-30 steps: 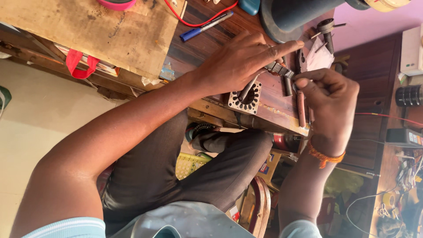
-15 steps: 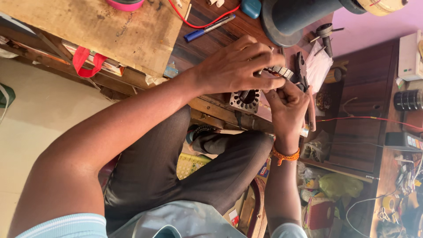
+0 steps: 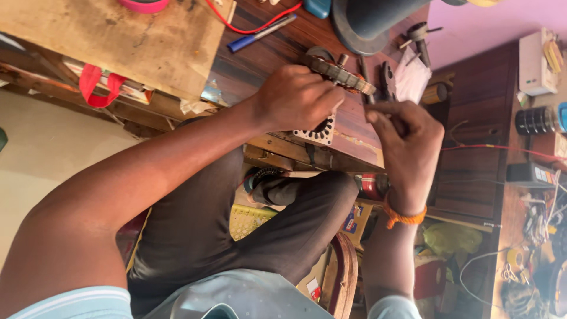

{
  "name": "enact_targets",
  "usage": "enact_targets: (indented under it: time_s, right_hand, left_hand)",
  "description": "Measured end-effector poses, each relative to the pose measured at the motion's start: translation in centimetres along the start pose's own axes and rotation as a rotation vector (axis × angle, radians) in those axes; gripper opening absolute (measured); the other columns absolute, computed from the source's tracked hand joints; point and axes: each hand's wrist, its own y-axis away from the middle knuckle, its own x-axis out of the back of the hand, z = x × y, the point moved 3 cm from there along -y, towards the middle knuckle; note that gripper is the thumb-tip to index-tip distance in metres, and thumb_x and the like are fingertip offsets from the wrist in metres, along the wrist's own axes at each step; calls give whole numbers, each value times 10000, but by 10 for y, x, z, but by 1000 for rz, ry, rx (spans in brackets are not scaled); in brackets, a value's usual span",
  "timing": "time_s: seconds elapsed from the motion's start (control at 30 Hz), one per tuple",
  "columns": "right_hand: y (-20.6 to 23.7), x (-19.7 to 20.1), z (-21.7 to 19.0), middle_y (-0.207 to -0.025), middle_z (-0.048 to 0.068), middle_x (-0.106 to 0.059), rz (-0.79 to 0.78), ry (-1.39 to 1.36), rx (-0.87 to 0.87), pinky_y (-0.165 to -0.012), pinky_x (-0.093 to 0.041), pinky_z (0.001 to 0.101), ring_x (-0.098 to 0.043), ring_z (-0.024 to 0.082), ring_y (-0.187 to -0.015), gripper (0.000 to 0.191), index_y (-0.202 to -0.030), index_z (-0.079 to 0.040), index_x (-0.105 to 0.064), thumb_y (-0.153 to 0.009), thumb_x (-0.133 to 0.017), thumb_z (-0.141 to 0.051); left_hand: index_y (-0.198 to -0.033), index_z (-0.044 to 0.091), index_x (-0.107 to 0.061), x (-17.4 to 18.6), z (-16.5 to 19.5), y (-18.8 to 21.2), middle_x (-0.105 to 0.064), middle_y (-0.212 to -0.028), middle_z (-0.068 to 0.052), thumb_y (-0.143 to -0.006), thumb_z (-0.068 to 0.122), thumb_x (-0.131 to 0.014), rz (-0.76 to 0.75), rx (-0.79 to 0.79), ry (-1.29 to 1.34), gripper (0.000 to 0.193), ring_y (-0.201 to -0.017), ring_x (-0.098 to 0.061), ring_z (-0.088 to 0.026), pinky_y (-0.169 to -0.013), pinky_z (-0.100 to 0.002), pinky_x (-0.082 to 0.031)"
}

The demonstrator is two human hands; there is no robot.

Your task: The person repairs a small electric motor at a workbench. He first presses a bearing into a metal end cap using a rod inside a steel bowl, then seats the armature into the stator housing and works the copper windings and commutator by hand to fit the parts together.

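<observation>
My left hand (image 3: pixel 295 97) is curled over a square white motor stator (image 3: pixel 322 134) with slots around its bore, gripping it at the edge of the dark wooden bench (image 3: pixel 260 65). Just beyond my knuckles lies a ribbed metal lamination stack (image 3: pixel 345 75). My right hand (image 3: pixel 407 136), with an orange thread at the wrist, sits to the right of the stator. Its fingertips pinch a thin dark rod (image 3: pixel 366 88) that points toward the stack. What the rod's tip touches is hidden.
On the bench lie a blue pen (image 3: pixel 260 32), a red wire (image 3: pixel 248 23), a big dark cylinder (image 3: pixel 378 18) and white paper (image 3: pixel 410 80). A pale wooden board (image 3: pixel 118 41) lies at left, above a red strap (image 3: pixel 97 85). Cluttered shelves (image 3: pixel 531 236) stand at right.
My right hand moved in from right of the stator toward the stack, and the brown rod it held is out of sight. My left hand drew back and curled over the stator.
</observation>
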Motion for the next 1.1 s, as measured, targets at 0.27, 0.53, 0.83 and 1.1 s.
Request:
enact_targets:
  time_s: [0.27, 0.53, 0.83, 1.1]
  right_hand:
    - [-53, -24, -13, -787, -20, -665, 0, -4, 125, -607, -399, 203, -511, 3, -698, 44, -1038, 33, -750, -999, -757, 13]
    - [-71, -26, 11, -782, -34, -655, -101, -184, 1, -593, -358, 192, -503, -4, -685, 55, -1043, 42, -754, -1010, -735, 3]
    - [-83, -30, 55, -789, -48, -684, -123, -335, -149, -587, -377, 179, -541, -12, -671, 51, -1000, 48, -738, -972, -747, 6]
    - [-59, -3, 67, -745, -60, -604, -39, -452, -244, -529, -283, 191, -447, -9, -604, 53, -977, 30, -729, -985, -745, -19]
  left_hand:
    - [-861, 71, -626, 10, -1, -2, -648, -673, -42, -935, 149, -744, 10, 182, 98, 159, -600, -679, -223, -544, -387, -515]
    - [-905, 64, -600, 5, 1, -1, -656, -678, -43, -925, 163, -750, -4, 255, 147, 181, -613, -683, -240, -542, -399, -511]
    - [-885, 102, -634, 13, 2, -7, -632, -656, -7, -990, 171, -771, -51, 242, 98, 186, -610, -665, -177, -531, -370, -485]
    - [-1554, 202, -453, 12, -3, -14, -660, -1337, -9, -1020, 127, -679, -76, 106, 162, 585, -1231, -569, -199, -1042, -433, -432]
